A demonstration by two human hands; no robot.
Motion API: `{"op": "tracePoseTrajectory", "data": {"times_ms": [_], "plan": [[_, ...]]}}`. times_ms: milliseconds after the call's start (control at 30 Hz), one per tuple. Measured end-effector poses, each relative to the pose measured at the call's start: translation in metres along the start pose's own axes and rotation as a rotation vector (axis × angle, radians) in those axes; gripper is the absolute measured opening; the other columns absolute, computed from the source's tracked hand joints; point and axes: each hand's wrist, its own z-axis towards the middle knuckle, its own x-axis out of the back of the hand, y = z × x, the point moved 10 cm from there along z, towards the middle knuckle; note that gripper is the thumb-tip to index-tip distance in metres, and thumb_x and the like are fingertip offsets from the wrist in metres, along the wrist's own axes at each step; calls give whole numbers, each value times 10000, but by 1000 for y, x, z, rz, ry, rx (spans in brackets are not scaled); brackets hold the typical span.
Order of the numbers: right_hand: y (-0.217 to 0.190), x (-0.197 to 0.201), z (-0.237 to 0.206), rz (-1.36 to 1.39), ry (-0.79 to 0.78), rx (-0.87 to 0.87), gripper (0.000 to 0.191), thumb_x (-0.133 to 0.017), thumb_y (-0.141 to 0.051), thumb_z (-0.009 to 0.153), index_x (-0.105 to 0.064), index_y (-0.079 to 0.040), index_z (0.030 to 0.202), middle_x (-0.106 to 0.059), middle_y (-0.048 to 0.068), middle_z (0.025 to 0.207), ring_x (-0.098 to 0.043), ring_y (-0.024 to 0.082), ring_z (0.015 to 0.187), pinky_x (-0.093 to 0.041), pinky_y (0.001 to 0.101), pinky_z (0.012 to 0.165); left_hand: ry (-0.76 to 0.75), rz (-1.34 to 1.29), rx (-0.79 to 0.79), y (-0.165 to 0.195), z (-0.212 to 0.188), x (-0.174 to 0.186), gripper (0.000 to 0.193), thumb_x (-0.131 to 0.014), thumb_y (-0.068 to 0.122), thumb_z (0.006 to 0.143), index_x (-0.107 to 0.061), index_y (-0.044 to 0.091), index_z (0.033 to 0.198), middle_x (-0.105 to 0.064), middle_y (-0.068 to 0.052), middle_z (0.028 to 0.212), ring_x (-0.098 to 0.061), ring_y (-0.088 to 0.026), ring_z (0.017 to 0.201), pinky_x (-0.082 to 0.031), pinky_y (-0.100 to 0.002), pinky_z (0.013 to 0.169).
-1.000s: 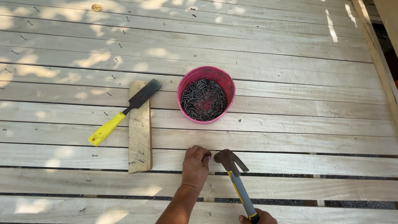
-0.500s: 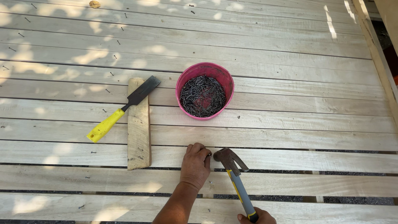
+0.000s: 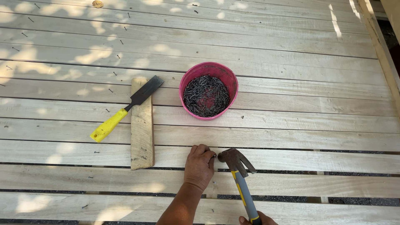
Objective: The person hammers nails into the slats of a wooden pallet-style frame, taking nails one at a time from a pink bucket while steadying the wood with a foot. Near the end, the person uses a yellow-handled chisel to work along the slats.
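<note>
Out on a sunlit plank deck [image 3: 291, 125], the left hand [image 3: 199, 166] pinches a nail [image 3: 214, 156] upright while the right hand [image 3: 254, 219] grips the claw hammer [image 3: 239, 173], its head beside the nail, so it looks like nail-starting, calling for a light, square tap.

left hand [image 3: 199, 166] pinching nail [image 3: 213, 156] | hammer [image 3: 236, 160] head beside | right hand [image 3: 255, 218] gripping handle

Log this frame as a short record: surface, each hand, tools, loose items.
surface: pale wood planks with gaps between them
left hand: on a plank, fingertips pinching a nail
right hand: at the bottom edge, gripping the hammer by its handle
hammer head: beside the nail, close to the left fingertips
bucket: pink, full of dark nails, above the hands
chisel: yellow handle, blade across a short board
loose items: scattered nails, upper left
</note>
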Motion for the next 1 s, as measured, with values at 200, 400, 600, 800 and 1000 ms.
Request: {"op": "tracePoseTrajectory", "data": {"times_ms": [200, 400, 600, 800, 1000], "plan": [[1, 2, -12, 6, 144, 129, 801, -791, -545, 754, -611, -55, 1361, -804, 136, 998, -817, 226, 1016, -610, 422, 999, 50, -26, 3, -5, -1, 0, 82, -778, 50, 793, -758, 63, 872, -626, -17, 956, -583, -207, 939, -533, -322, 938], [-10, 12, -9, -226, 115, 159, 681, -760, -607, 782, -720, -135, 1272, -836, 86, 935, -823, 184, 984, -602, 366, 1014, -7, -40, 61, -10, 0, -6, 59, -765, 27, 793, -761, 77, 824, -640, -10, 948, -584, -213, 962, -535, -312, 936], [-8, 24, -17, -128, 274, 247, 673, -813, -566, 777, -731, -110, 1265, -851, 100, 907, -825, 209, 930, -650, 386, 960, 47, -175, 61, -24, 0, 8, 145, -726, -56, 751, -701, 35, 861, -632, -57, 1016, -625, -264, 988, -560, -353, 904], [-27, 20, -17, -124, 238, 261, 625, -846, -461, 792, -726, -69, 1263, -836, 113, 939, -821, 196, 961, -583, 383, 988, 19, -160, 137, -39, 1, 5, 109, -741, -54, 763, -690, 41, 781, -639, -62, 983, -640, -271, 995, -575, -362, 883], [-18, 20, -9, -65, 136, 103, 651, -809, -449, 874, -646, -36, 1350, -761, 200, 946, -811, 246, 972, -609, 421, 972, -7, -186, 185, -43, 5, 2, 109, -751, -48, 763, -687, 40, 765, -650, -43, 973, -658, -253, 979, -589, -351, 859]]}}
